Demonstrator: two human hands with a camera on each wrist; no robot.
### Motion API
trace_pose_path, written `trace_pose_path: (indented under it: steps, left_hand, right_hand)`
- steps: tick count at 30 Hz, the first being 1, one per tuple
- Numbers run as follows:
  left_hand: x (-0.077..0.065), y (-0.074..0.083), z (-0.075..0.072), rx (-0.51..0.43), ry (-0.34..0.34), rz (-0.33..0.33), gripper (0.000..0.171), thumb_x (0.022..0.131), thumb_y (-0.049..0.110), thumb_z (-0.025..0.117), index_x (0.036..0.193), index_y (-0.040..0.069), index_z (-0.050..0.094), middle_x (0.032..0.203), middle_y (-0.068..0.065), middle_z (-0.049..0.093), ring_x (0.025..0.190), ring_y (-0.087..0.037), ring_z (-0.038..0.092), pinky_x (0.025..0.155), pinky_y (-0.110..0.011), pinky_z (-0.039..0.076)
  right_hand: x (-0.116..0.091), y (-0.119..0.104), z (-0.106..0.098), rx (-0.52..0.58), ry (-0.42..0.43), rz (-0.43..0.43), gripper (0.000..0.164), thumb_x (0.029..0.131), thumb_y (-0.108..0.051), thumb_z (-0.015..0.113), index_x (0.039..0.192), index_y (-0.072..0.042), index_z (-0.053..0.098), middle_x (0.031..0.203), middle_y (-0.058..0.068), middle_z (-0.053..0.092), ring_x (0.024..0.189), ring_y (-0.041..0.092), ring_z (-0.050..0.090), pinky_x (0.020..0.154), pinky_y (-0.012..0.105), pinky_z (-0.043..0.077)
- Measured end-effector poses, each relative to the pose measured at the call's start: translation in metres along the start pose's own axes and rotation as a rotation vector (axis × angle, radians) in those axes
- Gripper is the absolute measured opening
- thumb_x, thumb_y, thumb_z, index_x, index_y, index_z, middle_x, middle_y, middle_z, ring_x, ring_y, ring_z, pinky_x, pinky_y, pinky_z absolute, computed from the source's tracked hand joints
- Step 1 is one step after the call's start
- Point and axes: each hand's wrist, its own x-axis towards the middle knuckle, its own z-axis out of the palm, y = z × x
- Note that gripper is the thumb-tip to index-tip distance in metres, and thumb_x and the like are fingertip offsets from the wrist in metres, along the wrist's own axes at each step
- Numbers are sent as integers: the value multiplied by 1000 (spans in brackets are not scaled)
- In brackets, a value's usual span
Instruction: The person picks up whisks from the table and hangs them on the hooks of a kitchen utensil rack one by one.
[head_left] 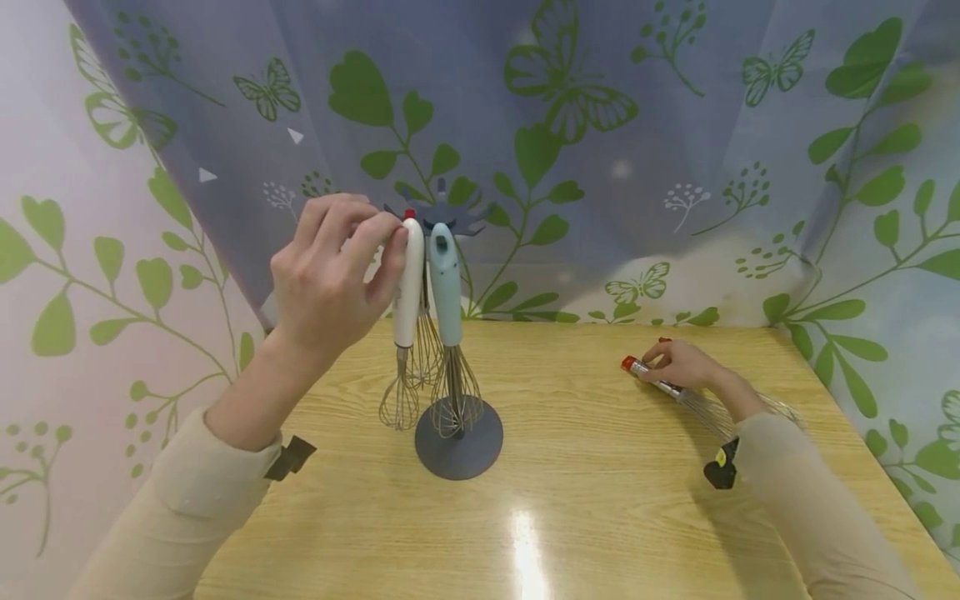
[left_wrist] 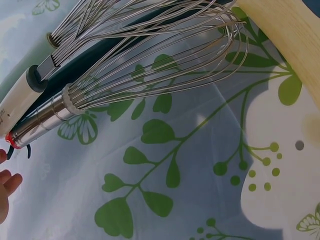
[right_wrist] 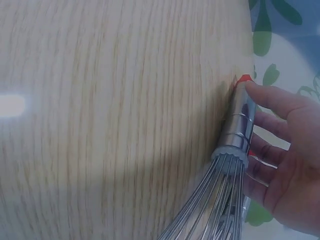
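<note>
In the head view my left hand (head_left: 330,267) is raised, bent fingers right at the top of a white-handled whisk (head_left: 406,292) on a dark rack. Beside it hangs a whisk with a light-blue handle (head_left: 446,292). A steel whisk with a red end (left_wrist: 50,112) hangs there too, its red end close to my left fingertips (left_wrist: 13,181); I cannot tell whether they grip it. On the right, my right hand (head_left: 686,365) holds another red-ended steel whisk (right_wrist: 235,122) by its handle, thumb near the red end, low over the table.
The rack's round dark base (head_left: 459,458) stands on the wooden table (head_left: 570,433). Another whisk's red end (head_left: 665,340) shows just behind my right hand. A leaf-patterned curtain (head_left: 465,100) closes off the back and both sides.
</note>
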Motion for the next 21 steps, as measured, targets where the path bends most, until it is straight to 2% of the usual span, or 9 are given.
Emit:
trace_pose_path:
  steps: [12,21]
  left_hand:
    - [0,1,-1,5,-3,-3,9,96,10,69,92,3,71,86,-15,70,89,-34,66,50,-43,52]
    - [0,1,0,8,0,-10,9,96,11,69,92,3,71,85,-15,69,88,-35,65,51,-44,51]
  right_hand:
    - [3,0,5,2,8,-3,46,98,-24,74,131,6,66,118,31,73,110,45,72,90,55,61]
    - [2,4,5,7,8,-39,44,98,-21,74,131,7,65,115,31,73,104,42,73,86,53,62]
